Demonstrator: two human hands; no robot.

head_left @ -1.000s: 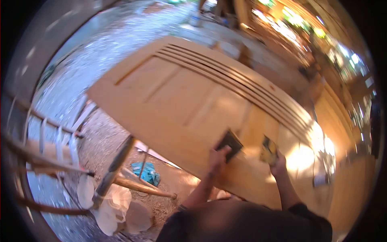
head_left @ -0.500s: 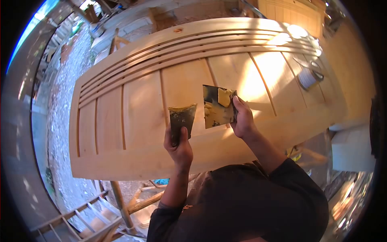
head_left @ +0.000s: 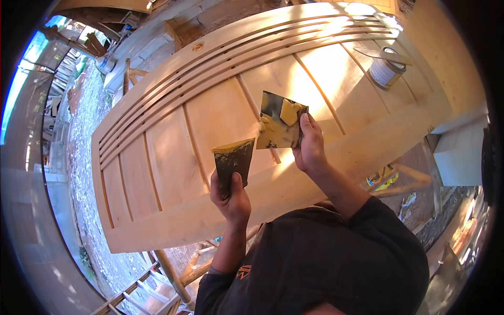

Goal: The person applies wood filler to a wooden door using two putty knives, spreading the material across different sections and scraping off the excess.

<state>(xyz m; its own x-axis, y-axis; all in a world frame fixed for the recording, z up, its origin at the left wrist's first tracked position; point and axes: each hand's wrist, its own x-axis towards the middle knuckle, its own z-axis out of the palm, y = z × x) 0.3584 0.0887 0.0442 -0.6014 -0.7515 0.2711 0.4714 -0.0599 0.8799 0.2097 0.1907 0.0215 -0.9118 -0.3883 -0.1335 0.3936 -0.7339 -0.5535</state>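
My left hand (head_left: 231,202) is wrapped round a dark, wedge-shaped putty spreader (head_left: 234,160), thumb on its face. Yellowish filler coats the spreader's wide upper edge. In my right hand (head_left: 311,144) I grip a thin square plate (head_left: 269,107) by its right side. A thick lump of yellow filler (head_left: 289,112) sits on that plate, with more smeared along its left part. The spreader and plate are close together, both held above a pale wooden door panel (head_left: 168,163) with grooves and long slats.
An opened tin (head_left: 386,68) stands on the door's right part, with a flat strip (head_left: 379,54) across its top. Wooden trestle legs (head_left: 173,275) support the door. A ladder-like frame (head_left: 139,294) is at lower left, and a pale box-like block (head_left: 462,155) at right.
My view has turned, so the door appears more tilted and the tin shows farther left and higher. Both hands keep their holds; the plate appears slightly higher and nearer the spreader.
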